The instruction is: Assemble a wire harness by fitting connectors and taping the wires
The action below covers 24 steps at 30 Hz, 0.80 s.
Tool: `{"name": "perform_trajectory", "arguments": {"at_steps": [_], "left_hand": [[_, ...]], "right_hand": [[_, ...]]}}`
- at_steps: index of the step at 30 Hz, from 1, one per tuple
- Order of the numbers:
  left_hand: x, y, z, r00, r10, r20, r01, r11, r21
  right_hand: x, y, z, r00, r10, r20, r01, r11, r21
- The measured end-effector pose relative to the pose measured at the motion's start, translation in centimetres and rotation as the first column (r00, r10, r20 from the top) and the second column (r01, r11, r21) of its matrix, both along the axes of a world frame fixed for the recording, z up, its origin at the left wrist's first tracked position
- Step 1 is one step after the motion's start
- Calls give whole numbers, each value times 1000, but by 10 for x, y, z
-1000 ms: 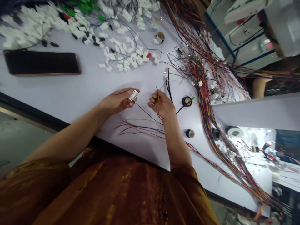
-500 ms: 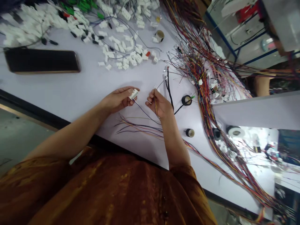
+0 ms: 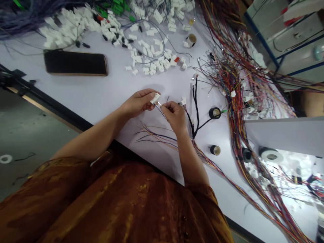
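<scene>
A white multi-hole connector housing (image 3: pixel 155 98) is pinched between the thumb and fingers of my left hand (image 3: pixel 140 102). One dark blue wire (image 3: pixel 162 113) runs out of it toward my right hand. My right hand (image 3: pixel 175 116) is closed on a thin wire, whose bright metal terminal (image 3: pixel 159 103) points at the housing, close to its face; whether they touch I cannot tell. Below the hands, several loose coloured wires (image 3: pixel 154 135) fan out on the table. Black-taped branches (image 3: pixel 196 104) of the harness lie right of my right hand, one ending in a white connector (image 3: pixel 182 101).
A phone (image 3: pixel 76 63) lies at the left. White connectors (image 3: pixel 154 62) are heaped along the back, near green ones (image 3: pixel 118 6). Tape rolls (image 3: pixel 215 113) stand at the right, before a thick wire bundle (image 3: pixel 234 135). The table's dark front edge (image 3: pixel 121 147) runs near my body.
My right hand has moved toward the housing, bringing the wire's terminal up to it. My left hand still holds the housing, now turned slightly. The whole view has shifted.
</scene>
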<state>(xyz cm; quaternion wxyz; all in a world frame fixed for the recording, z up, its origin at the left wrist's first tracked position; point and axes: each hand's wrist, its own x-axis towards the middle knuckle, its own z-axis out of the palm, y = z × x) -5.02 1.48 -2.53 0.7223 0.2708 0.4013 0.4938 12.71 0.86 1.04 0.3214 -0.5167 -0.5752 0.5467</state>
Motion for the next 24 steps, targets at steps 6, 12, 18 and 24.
{"name": "perform_trajectory", "arguments": {"at_steps": [6,12,18,24], "left_hand": [[-1,-1,-3,999,-15,-52,18,998,57],[1,-1,-3,994,-39,-99,47,996,79],[-1,-1,-4,979,-67,-191,93,987,131],[2,-1,-3,986,-68,-153,83,992,95]], "right_hand": [[-7,-2,3,997,-33,67,29,998,59],[-7,0,1,997,-22,79,20,1000,23],[-5,1,-2,996,-4,92,3,1000,16],[-3,0,-1,998,19,63,-20,999,26]]}}
